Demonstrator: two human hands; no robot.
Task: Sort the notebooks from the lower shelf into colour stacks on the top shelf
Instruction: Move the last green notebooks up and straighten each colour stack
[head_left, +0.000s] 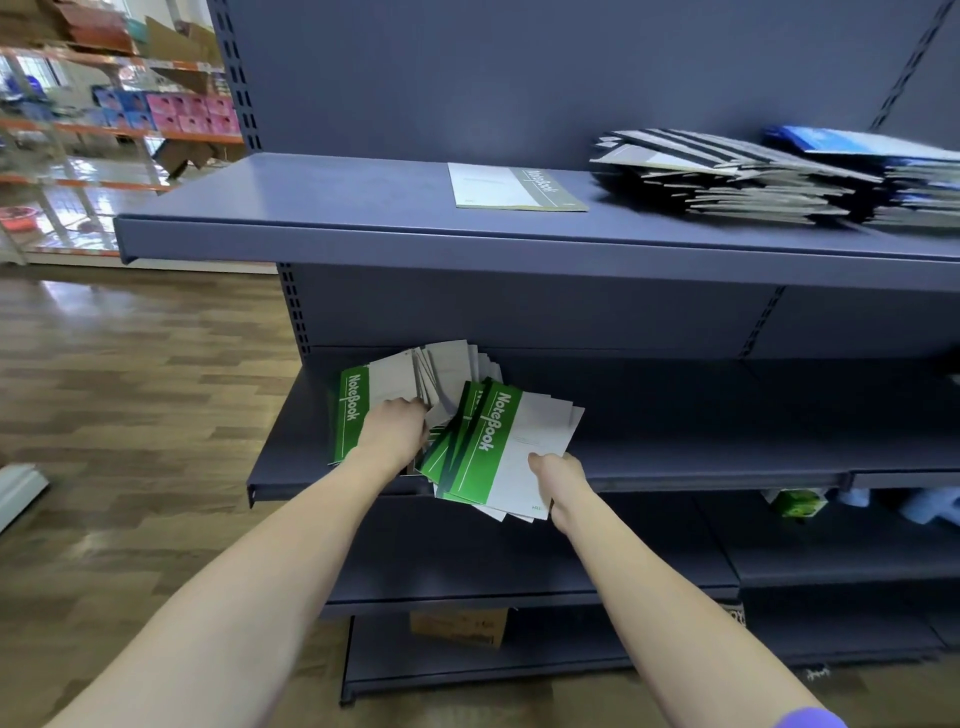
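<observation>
Both arms reach forward and down to the lower shelf (675, 462). The right hand (563, 480) pinches the near edge of a fanned bunch of green notebooks (488, 447). The left hand (395, 428) curls into the loose grey-backed notebooks (441, 369). On the top shelf (337, 208) lie one olive notebook (514, 187), a black stack (727, 176) and a blue stack (893, 171) at far right.

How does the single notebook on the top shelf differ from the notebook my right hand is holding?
The notebook on the top shelf has a grey-olive title band; the notebook in the right hand has a bright green one. The top one lies flat and alone; the held one sits atop a fanned bunch, tilted over the lower shelf edge. Both read "NoteBook" with pale covers.
</observation>
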